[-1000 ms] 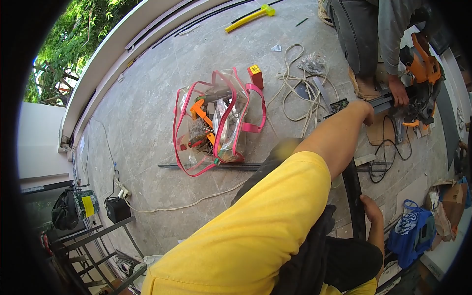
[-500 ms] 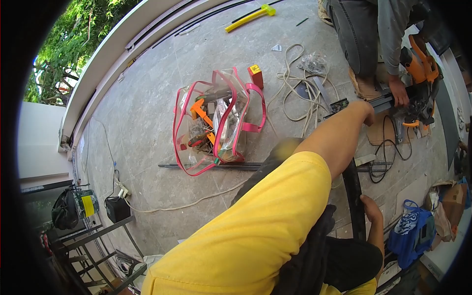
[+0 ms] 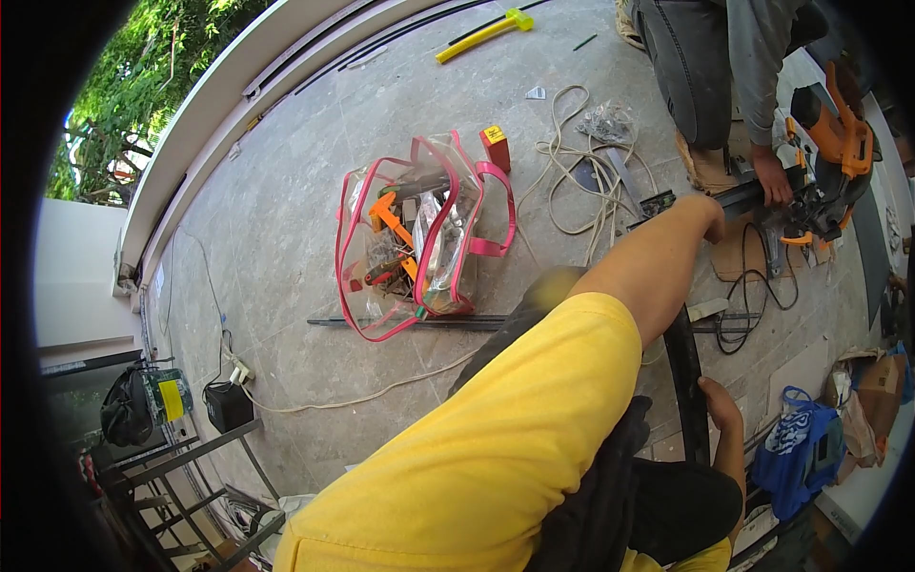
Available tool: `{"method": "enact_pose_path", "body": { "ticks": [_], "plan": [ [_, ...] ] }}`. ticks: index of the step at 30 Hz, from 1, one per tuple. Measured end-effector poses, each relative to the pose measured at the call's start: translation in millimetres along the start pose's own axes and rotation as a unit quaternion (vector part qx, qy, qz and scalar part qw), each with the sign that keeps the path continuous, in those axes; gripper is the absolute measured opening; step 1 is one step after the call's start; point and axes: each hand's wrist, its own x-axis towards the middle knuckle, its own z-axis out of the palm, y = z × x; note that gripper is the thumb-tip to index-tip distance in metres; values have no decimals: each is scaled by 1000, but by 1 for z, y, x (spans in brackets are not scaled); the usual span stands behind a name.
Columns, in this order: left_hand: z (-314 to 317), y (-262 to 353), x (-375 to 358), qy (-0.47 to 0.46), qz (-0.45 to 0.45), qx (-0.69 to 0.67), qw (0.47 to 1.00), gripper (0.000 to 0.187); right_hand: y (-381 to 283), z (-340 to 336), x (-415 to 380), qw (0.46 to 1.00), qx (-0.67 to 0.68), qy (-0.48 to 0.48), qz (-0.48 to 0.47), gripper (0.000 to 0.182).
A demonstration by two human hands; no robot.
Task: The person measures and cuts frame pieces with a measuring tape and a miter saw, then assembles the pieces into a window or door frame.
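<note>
My left hand reaches to the upper right, its fingers round a dark metal profile that runs to an orange saw. Lower down, my right hand grips the edge of a dark bar near my knee. My forearm hides whether bar and profile are one piece. A co-worker's hand rests on the profile beside the saw, whose head is tilted up.
A clear bag with pink trim holds tools on the floor. Beyond are a red box, coiled pale cable and a yellow tool. Blue bag at lower right; metal frame at lower left.
The orange saw head has risen away from the profile, up and to the right. The co-worker's hand has shifted slightly. My hands have hardly moved.
</note>
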Motion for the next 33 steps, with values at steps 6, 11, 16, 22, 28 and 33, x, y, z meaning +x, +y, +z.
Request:
{"method": "enact_pose_path", "body": {
  "ticks": [6,11,16,22,28,33],
  "plan": [
    [4,-3,5,8,5,-4,1000,40,4,1,2,999,-4,31,-21,38],
    [0,0,-2,0,-12,-20,1000,43,6,0,3,1000,5,22,-16,37],
    [3,-2,2,12,2,-8,1000,39,6,0,3,1000,4,19,-15,38],
    [-1,0,-4,-2,-10,-15,1000,44,2,2,0,1000,-1,24,-9,38],
    [0,0,2,0,2,-5,1000,44,7,0,3,1000,-7,26,-15,38],
    [6,-3,7,35,26,2,999,39,5,1,2,1000,20,22,-5,37]
  ]
}}
